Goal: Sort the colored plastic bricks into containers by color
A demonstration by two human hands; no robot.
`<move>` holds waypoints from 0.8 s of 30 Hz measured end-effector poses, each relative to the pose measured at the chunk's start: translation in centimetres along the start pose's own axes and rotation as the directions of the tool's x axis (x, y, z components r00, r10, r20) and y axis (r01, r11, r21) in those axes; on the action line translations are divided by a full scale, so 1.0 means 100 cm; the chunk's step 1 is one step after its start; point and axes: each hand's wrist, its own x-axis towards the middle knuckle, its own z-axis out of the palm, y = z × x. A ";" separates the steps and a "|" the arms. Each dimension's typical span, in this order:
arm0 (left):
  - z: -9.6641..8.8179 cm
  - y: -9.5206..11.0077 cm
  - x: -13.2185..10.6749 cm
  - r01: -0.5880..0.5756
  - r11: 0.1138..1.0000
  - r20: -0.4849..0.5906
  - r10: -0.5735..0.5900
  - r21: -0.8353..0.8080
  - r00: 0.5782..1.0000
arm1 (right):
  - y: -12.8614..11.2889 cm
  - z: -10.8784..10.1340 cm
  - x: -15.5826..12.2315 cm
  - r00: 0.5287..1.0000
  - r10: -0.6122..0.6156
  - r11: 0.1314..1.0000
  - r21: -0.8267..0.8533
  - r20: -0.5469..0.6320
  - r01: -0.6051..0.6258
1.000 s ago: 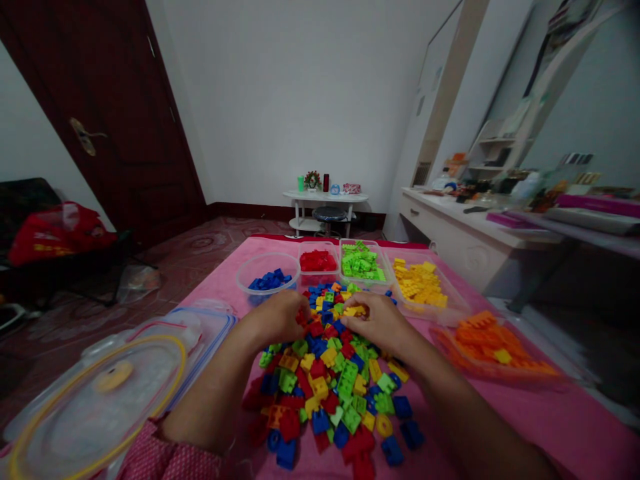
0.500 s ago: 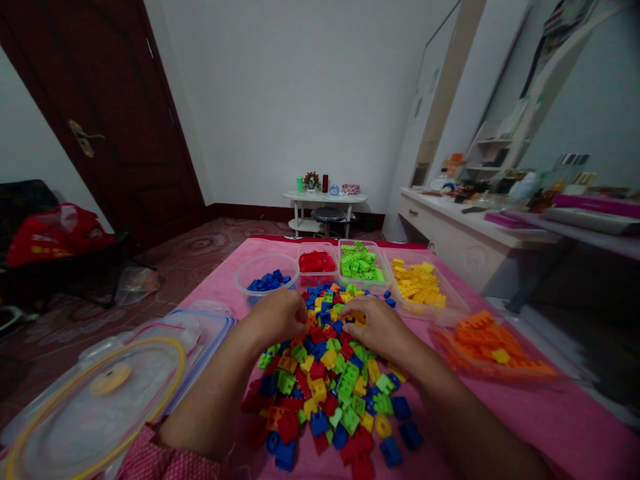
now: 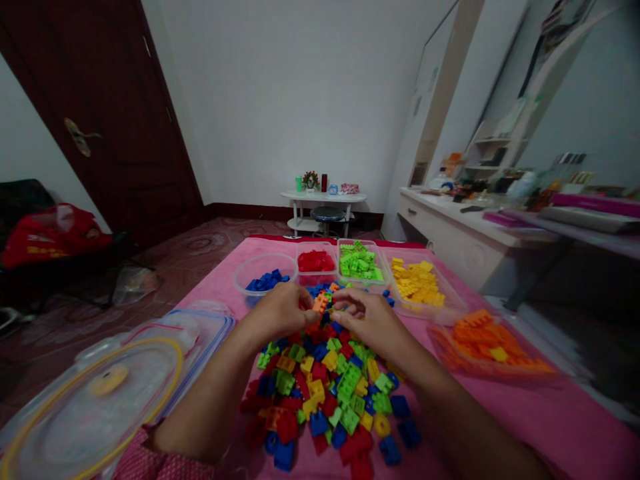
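A large heap of mixed toy bricks (image 3: 320, 387) in red, blue, green, yellow and orange covers the middle of the pink cloth. Over its far part, my left hand (image 3: 284, 310) pinches an orange brick (image 3: 320, 304) at its fingertips. Facing it from the right is my right hand (image 3: 367, 317), fingers bent and apart from the thumb, with nothing visible held. Behind the heap stand a round tub of blue bricks (image 3: 267, 280), a box of red bricks (image 3: 316, 261), a box of green bricks (image 3: 359, 261) and a box of yellow bricks (image 3: 417, 283).
At the right lies a box of orange bricks (image 3: 483, 340) with one yellow brick on top. Clear lids (image 3: 135, 380) are stacked at the left, one with a yellow rim. Beyond the pink table are a white side table (image 3: 324, 197) and a cluttered dresser (image 3: 460, 213).
Both hands have risen slightly from the heap and drawn closer together. An orange brick now shows at the left fingertips. The view has shifted a little.
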 end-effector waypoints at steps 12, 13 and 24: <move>0.021 0.020 0.004 -0.223 0.859 -0.019 0.242 -0.462 0.970 | -0.017 -0.020 -0.001 0.992 0.016 0.999 0.052 -0.124 -0.009; 0.022 0.020 0.004 -0.215 0.869 -0.018 0.232 -0.445 0.973 | -0.017 -0.030 -0.001 0.988 0.002 0.999 -0.052 -0.156 -0.010; 0.022 0.007 0.012 -0.110 0.933 -0.053 0.097 -0.342 0.994 | 0.003 -0.163 -0.036 0.798 0.436 0.364 -0.729 -0.417 -0.580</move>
